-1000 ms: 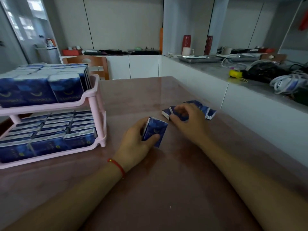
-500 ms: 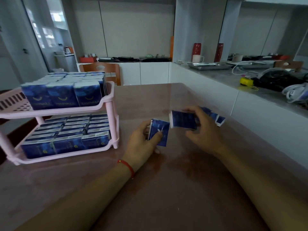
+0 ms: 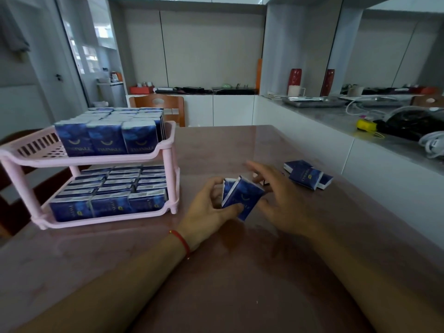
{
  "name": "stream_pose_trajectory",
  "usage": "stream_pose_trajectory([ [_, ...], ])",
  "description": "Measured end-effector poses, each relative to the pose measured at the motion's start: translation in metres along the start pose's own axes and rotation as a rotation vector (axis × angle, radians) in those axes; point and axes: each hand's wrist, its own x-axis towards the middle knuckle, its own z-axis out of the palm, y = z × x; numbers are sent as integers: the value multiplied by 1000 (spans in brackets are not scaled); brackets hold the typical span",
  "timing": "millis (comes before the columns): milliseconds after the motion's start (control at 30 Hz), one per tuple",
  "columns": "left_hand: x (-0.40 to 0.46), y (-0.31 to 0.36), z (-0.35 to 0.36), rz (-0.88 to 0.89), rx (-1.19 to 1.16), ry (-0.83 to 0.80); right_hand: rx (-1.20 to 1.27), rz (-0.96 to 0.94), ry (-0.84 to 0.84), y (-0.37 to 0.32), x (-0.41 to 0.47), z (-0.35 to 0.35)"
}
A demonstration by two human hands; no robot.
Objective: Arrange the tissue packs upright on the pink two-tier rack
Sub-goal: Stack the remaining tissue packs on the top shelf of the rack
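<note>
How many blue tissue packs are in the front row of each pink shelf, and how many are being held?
Top shelf of pink plastic rack, front-row blue tissue packs: 3
Bottom shelf front row: 3
Packs in left hand: 2
Total: 8

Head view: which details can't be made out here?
- Number of packs between the left hand and right hand: fingers cover them.
- Rear rows on the pink rack: front packs hide them.
- Loose packs: overlap hides the count.
</note>
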Motion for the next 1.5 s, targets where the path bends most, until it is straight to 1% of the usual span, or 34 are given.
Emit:
stream_pose_trajectory([
  [67, 0, -1, -2, -19, -28, -1, 104, 47, -43, -4, -2, -2],
  [100, -1, -1, -3, -26, -23, -23, 115, 48, -60, -7, -3, -1],
  [200, -1, -1, -4, -5, 53, -93, 7, -15, 0, -12, -2, 4],
  [267, -2, 0, -8, 5, 157, -109, -40, -34, 3, -12, -1, 6],
  [333, -3, 3, -13, 28, 310, -158, -40, -21, -28, -12, -2, 8],
  [400, -6, 8, -19, 32, 370, -199, -36, -13, -32, -15, -2, 11],
  [533, -18, 15, -31, 17, 339, -174, -24, -26, -68, -30, -1, 19],
  [633, -35, 13, -49, -16, 332, -144, 48, -10, -141, -46, -2, 21],
  [733, -51, 19, -66, 21, 382, -131, 59, -70, -228, -69, 4, 25],
  [867, -68, 41, -90, 46, 325, -139, 40, -119, -243, -108, 17, 34],
  [933, -77, 55, -105, 71, 380, -142, 21, -122, -247, -129, 23, 36],
  [1000, -86, 70, -125, 182, 541, -135, 55, -123, -243, -149, 32, 34],
  [1033, -92, 78, -136, 261, 624, -84, 77, -120, -239, -159, 38, 32],
  [1067, -97, 86, -149, 351, 671, 6, 100, -115, -233, -169, 45, 30],
  [1100, -102, 94, -162, 445, 699, 142, 126, -111, -227, -178, 53, 27],
  [1167, -106, 105, -191, 649, 808, 531, 194, -118, -210, -199, 73, 24],
  [1200, -103, 107, -207, 709, 883, 740, 227, -128, -195, -209, 84, 24],
  [1233, -99, 105, -221, 697, 923, 920, 254, -139, -179, -221, 96, 25],
  [1267, -93, 101, -233, 627, 921, 1046, 279, -144, -162, -232, 110, 28],
  [1300, -88, 93, -242, 541, 886, 1109, 309, -145, -151, -243, 125, 30],
  [1333, -84, 81, -249, 471, 826, 1116, 341, -145, -145, -253, 141, 34],
  [1367, -82, 68, -251, 427, 755, 1082, 357, -143, -137, -262, 159, 40],
  [1433, -81, 45, -251, 399, 633, 968, 325, -130, -119, -275, 195, 53],
  [1500, -80, 31, -254, 405, 617, 889, 288, -89, -140, -283, 228, 69],
])
